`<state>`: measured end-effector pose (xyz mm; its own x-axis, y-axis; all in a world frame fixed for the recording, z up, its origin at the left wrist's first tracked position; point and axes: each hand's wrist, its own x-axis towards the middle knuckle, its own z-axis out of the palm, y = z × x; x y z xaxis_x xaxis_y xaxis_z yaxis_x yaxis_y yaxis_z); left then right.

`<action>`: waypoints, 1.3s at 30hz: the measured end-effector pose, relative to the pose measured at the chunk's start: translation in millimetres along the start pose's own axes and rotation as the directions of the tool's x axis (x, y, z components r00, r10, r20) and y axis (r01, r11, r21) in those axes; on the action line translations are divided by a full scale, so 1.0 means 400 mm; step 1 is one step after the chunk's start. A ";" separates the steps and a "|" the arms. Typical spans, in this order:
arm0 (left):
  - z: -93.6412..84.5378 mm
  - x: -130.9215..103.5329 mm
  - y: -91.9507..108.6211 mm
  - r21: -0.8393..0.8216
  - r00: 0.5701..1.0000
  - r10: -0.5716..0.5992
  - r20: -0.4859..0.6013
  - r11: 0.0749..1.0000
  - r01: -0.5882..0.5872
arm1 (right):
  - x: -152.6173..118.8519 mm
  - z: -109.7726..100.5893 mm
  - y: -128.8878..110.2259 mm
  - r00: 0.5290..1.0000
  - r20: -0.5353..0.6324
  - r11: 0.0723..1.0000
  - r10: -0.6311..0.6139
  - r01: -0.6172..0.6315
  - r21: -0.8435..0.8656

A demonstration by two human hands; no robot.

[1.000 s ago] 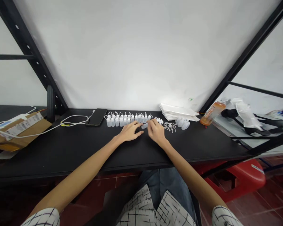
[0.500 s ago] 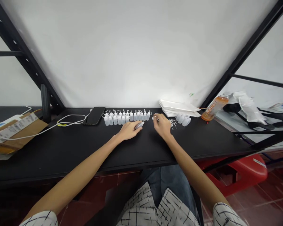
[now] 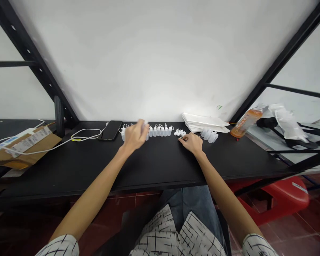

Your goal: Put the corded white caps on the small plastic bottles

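Note:
Rows of small translucent bottles (image 3: 158,131) with looped white caps stand along the back of the black table. My left hand (image 3: 135,135) is over the left part of the rows, closed around a small bottle (image 3: 143,124) that is blurred and partly hidden by the fingers. To the right, my right hand (image 3: 192,142) rests at a small pile of white caps (image 3: 180,132), its fingers pinched together at the near edge; what they grip is too small to make out. Several uncapped bottles (image 3: 209,135) lie grouped just right of that hand.
A black phone (image 3: 111,130) with a white cable and a cardboard package (image 3: 29,145) lie left. White sheets (image 3: 204,122) are stacked at the back, with an orange drink bottle (image 3: 246,122) to their right. Black metal posts frame both sides.
My left hand has moved up and left over the bottle rows, still holding a bottle. My right hand has shifted right and slightly down, uncovering the white caps. The view has shifted slightly.

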<state>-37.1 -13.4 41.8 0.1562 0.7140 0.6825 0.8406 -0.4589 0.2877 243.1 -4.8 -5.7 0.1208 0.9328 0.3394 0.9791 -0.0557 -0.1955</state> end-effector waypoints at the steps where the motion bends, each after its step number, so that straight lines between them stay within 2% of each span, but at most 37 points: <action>1: -0.018 0.011 -0.023 0.054 0.992 -0.072 -0.102 0.996 0.078 | -0.002 -0.001 -0.001 1.000 0.004 1.000 -0.014 0.014 -0.005; 2: -0.036 0.020 -0.051 0.105 0.971 -0.149 -0.186 0.980 0.171 | -0.004 -0.001 -0.002 1.000 0.007 1.000 -0.026 0.026 -0.008; 4: -0.066 0.032 -0.120 0.189 0.924 -0.274 -0.265 0.925 0.329 | -0.008 -0.003 -0.005 0.999 0.016 0.999 -0.044 0.044 -0.008; 6: -0.088 0.034 -0.198 0.269 0.892 -0.367 -0.264 0.860 0.434 | -0.011 -0.003 -0.008 0.998 0.017 0.998 -0.057 0.057 0.000; 8: -0.099 0.028 -0.273 0.346 0.884 -0.423 -0.197 0.814 0.467 | -0.013 -0.002 -0.011 0.998 0.008 0.998 -0.067 0.067 0.005; 11: -0.095 0.012 -0.352 0.482 0.896 -0.445 0.011 0.787 0.385 | -0.013 0.001 -0.012 0.998 -0.002 0.998 -0.068 0.068 0.002; 13: -0.082 0.004 -0.377 0.536 0.882 -0.435 0.182 0.796 0.282 | -0.011 0.003 -0.011 0.998 -0.001 0.998 -0.064 0.064 -0.004; 15: -0.067 0.001 -0.386 0.557 0.881 -0.416 0.224 0.797 0.235 | -0.010 0.005 -0.010 0.998 -0.001 0.998 -0.062 0.062 -0.005; 19: -0.056 0.005 -0.385 0.548 0.887 -0.400 0.233 0.807 0.220 | -0.014 0.006 -0.011 0.998 -0.017 0.998 -0.066 0.066 0.002; 22: -0.067 0.008 -0.373 0.504 0.915 -0.378 0.140 0.823 0.263 | -0.018 0.003 -0.016 0.996 -0.064 0.997 -0.062 0.064 0.038; 24: -0.074 0.008 -0.347 0.451 0.932 -0.361 -0.033 0.827 0.336 | -0.020 0.001 -0.020 0.990 -0.128 0.993 -0.058 0.070 0.093; 26: -0.071 0.006 -0.301 0.377 0.927 -0.322 -0.194 0.848 0.374 | -0.020 -0.003 -0.024 0.977 -0.203 0.982 -0.060 0.094 0.162; 28: -0.055 0.001 -0.237 0.320 0.937 -0.252 -0.242 0.891 0.322 | -0.019 -0.006 -0.028 0.963 -0.260 0.965 -0.066 0.128 0.231; 30: -0.026 -0.008 -0.164 0.262 0.971 -0.156 -0.179 0.944 0.200 | -0.017 -0.009 -0.031 0.956 -0.287 0.946 -0.064 0.150 0.288; 32: 0.012 -0.021 -0.093 0.185 0.999 -0.022 -0.038 0.982 0.029 | -0.017 -0.011 -0.033 0.954 -0.295 0.929 -0.047 0.150 0.338; 33: 0.032 -0.028 -0.061 0.134 0.998 0.048 0.044 0.990 -0.053 | -0.016 -0.011 -0.034 0.955 -0.294 0.920 -0.036 0.146 0.364; 36: 0.089 -0.053 0.012 -0.001 0.959 0.173 0.225 0.984 -0.177 | -0.016 -0.012 -0.037 0.962 -0.271 0.883 -0.027 0.150 0.444; 39: 0.127 -0.074 0.045 -0.004 0.924 0.172 0.342 0.983 -0.182 | -0.014 -0.010 -0.039 0.973 -0.227 0.837 -0.050 0.165 0.523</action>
<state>-0.3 -15.9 -7.5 0.4662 0.7613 0.4506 0.7962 -0.5831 0.1614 227.7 -10.8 -0.9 0.1061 0.8291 0.5490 0.7536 0.2932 -0.5883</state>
